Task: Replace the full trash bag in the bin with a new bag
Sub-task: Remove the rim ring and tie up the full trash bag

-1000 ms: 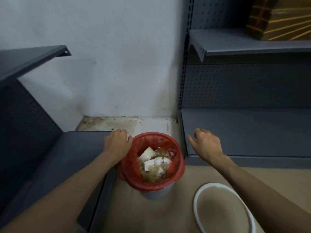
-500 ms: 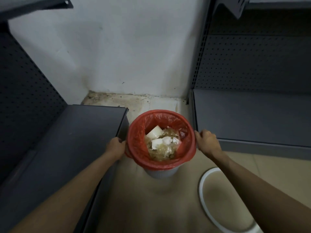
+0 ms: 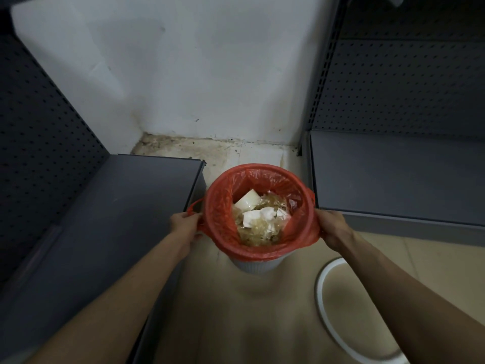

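— What do we have at the far left of the frame?

— A dark grey shelf unit with a perforated back panel, and its bottom shelf [image 3: 110, 222] running from the left edge toward the centre. Our left forearm crosses above it from the lower left.

— And the left hand [image 3: 185, 225]?

— It sits at the left side of the bin, fingers curled around the red plastic there. A thin loop handle [image 3: 193, 204] of the bag sticks out just above the knuckles.

— Where is the bag itself?

— The red trash bag [image 3: 223, 206] is in the centre of the frame, still seated in the bin, its edge folded down over the rim. Inside we see white paper scraps [image 3: 253, 215] and crumpled clear plastic wrap [image 3: 258, 231]. Below the red overhang a strip of the ribbed grey-white bin [image 3: 256, 266] shows, standing on the beige floor [image 3: 223, 311].

— Behind it?

— A white wall [image 3: 196, 74] with grime along its base, in the upper middle.

— The right hand [image 3: 332, 228]?

— At the right side of the rim, fingers bent and pinching a bunch of the bag's overhang.

— Further right?

— A white ring [image 3: 321, 282] lies on the floor at lower right, under our right forearm. Above it is a second grey bottom shelf [image 3: 393, 174], with perforated panels behind.
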